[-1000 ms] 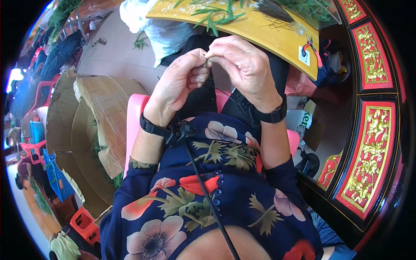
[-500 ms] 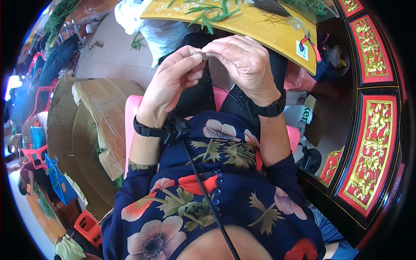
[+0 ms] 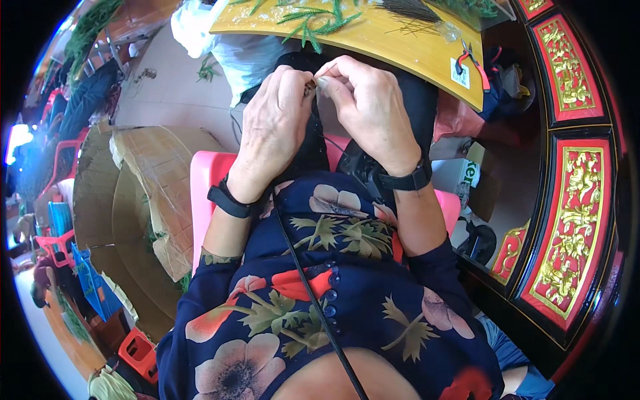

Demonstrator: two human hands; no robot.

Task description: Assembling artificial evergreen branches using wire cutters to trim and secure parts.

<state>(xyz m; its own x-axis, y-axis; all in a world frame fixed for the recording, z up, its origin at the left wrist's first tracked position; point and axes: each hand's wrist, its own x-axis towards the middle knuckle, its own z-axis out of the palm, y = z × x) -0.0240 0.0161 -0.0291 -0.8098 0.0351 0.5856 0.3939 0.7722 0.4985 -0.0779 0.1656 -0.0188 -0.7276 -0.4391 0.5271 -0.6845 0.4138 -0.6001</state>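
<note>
Both hands meet in front of me, over my lap and short of the yellow table. My left hand (image 3: 277, 123) is closed, back upward, around a small brown, rough-looking piece (image 3: 310, 87) that shows only at the fingertips; it resembles a little pine cone, mostly hidden. Beside it, my right hand (image 3: 370, 107) pinches with thumb and forefinger right at that piece. Whatever lies in this pinch is too small to make out. Black straps circle both wrists.
Green artificial sprigs (image 3: 317, 27), thin dark stems (image 3: 410, 10) and red-handled pliers (image 3: 472, 63) lie on the yellow table (image 3: 373, 43). A white plastic bag (image 3: 247, 60) hangs at its left. An open cardboard box (image 3: 160, 187) stands left; gold-and-red carved panels (image 3: 567, 227) line the right.
My left hand has rolled over, so its back now faces up and covers more of the brown piece. The right hand has shifted slightly, its thumb now showing.
</note>
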